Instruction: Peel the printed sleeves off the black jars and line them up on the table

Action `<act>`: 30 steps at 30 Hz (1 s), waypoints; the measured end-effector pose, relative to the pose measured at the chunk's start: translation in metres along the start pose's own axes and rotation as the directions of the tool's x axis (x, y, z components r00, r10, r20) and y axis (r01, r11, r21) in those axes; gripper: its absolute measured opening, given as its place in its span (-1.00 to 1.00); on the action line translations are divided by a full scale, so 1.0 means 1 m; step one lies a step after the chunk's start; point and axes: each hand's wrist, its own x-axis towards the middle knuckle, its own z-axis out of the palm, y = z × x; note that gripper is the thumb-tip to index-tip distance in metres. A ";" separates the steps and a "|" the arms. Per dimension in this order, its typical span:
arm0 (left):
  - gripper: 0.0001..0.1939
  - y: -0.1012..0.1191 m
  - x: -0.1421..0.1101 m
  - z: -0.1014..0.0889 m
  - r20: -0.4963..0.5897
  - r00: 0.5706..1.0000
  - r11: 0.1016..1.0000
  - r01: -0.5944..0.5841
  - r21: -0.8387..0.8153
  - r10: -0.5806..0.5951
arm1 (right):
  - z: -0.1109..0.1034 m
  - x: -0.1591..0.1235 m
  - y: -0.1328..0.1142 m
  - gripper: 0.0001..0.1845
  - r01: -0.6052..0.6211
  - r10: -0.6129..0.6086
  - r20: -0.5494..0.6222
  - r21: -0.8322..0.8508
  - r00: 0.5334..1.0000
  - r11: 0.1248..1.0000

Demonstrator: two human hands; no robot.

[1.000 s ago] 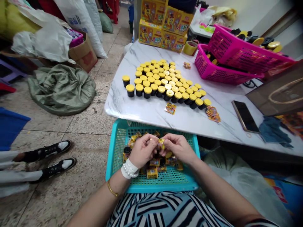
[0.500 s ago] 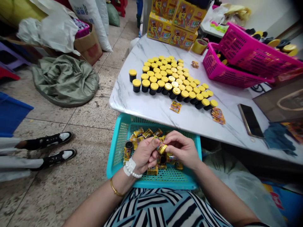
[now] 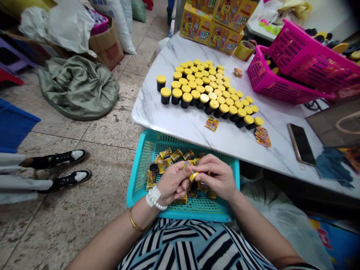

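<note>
Both hands meet above a turquoise basket. Between them is a small tub with a yellow lid and a printed wrapper. My left hand, with a pearl bracelet at the wrist, has its thumb and fingers closed on the tub. The fingers of my right hand pinch its other side, near the lid. My fingers cover part of the tub. Below lie several wrapped yellow tubs in the basket, and a black-ended one stands at its left side.
On the white marbled table stand rows of black tubs with yellow lids. Printed cards, a phone, pink baskets and yellow boxes are around them. Another person's shoes are at left.
The view has shifted slightly, so the table things sit a little further right and up. Both hands stay together on the tub, which has turned a little between the fingers.
</note>
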 end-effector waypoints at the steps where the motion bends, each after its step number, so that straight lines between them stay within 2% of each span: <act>1: -0.52 0.000 0.000 0.000 0.002 1.000 1.000 0.003 -0.018 -0.003 | 0.001 0.000 0.001 -0.80 0.023 -0.023 -0.016 0.007 1.000 1.000; 5: -0.55 0.003 0.001 0.000 0.000 1.000 0.999 0.013 -0.039 -0.013 | 0.002 -0.004 0.002 -0.82 0.060 -0.063 -0.095 -0.029 0.994 0.998; 11: -0.52 0.004 0.005 0.002 -0.002 0.999 0.999 0.048 -0.025 -0.048 | 0.001 -0.003 0.001 -0.68 0.080 -0.080 0.008 -0.149 0.997 0.986; 15: -0.47 0.000 0.006 0.005 -0.009 0.998 0.997 0.067 -0.037 -0.068 | 0.003 -0.003 0.000 -0.77 0.107 -0.118 -0.065 -0.153 0.991 0.982; 18: -0.46 0.000 0.002 0.011 -0.037 0.997 0.998 0.067 0.008 -0.066 | 0.004 -0.007 -0.008 -0.79 0.125 -0.145 -0.101 -0.181 0.984 0.976; 21: -0.49 0.003 -0.001 0.020 0.007 0.999 0.996 0.040 0.084 -0.041 | 0.004 -0.012 -0.021 -0.71 0.185 -0.227 -0.163 -0.237 0.960 0.954; 23: -0.41 0.004 -0.001 0.023 0.025 0.999 0.986 0.020 0.163 -0.025 | 0.001 -0.013 -0.024 -0.70 0.225 -0.283 -0.170 -0.295 0.944 0.929; 25: -0.21 0.005 0.003 0.022 -0.019 1.000 0.970 0.014 0.243 -0.009 | -0.008 -0.011 -0.020 -0.78 0.237 -0.286 -0.104 -0.338 0.952 0.911; 27: -0.05 0.004 0.006 0.018 -0.097 0.995 0.958 0.026 0.287 0.002 | -0.026 -0.003 -0.011 -0.86 0.213 -0.263 -0.073 -0.401 0.962 0.891; 29: -0.02 0.003 0.009 0.013 -0.145 0.989 0.956 0.031 0.293 0.013 | -0.054 0.011 -0.001 -0.89 0.159 -0.294 -0.172 -0.542 0.940 0.825; 30: -0.04 0.003 0.009 0.012 -0.157 0.987 0.956 0.020 0.294 0.028 | -0.070 0.019 0.005 -0.89 0.103 -0.334 -0.249 -0.643 0.909 0.759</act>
